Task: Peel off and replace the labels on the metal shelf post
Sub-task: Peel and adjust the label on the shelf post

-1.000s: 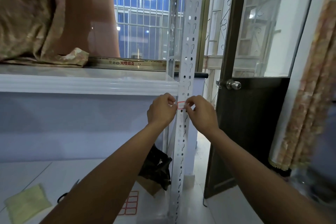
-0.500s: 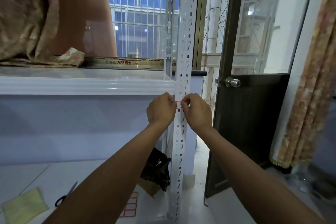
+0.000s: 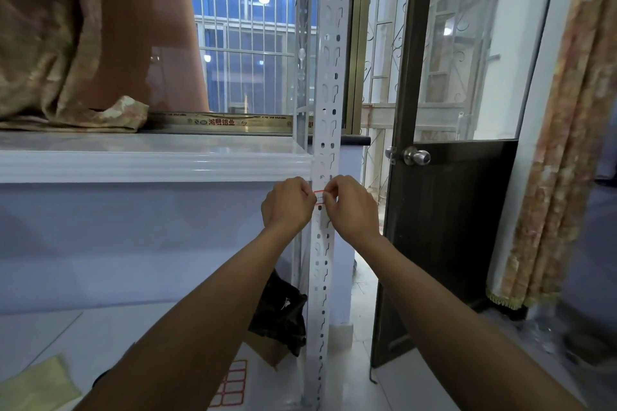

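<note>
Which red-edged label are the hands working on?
The lone label on the shelf post, between left hand and right hand; the rest lie on the sheet below.

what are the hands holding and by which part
The left hand and right hand pinch the red-bordered label against the shelf post, one at each side edge.

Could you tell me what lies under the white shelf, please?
A dark bag on cardboard, a red-bordered label sheet and a yellow-green cloth; the left forearm hides the floor between them.

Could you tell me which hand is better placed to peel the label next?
Probably the right hand: its fingers overlap the label on the post; the left hand meets only its left edge.
</note>
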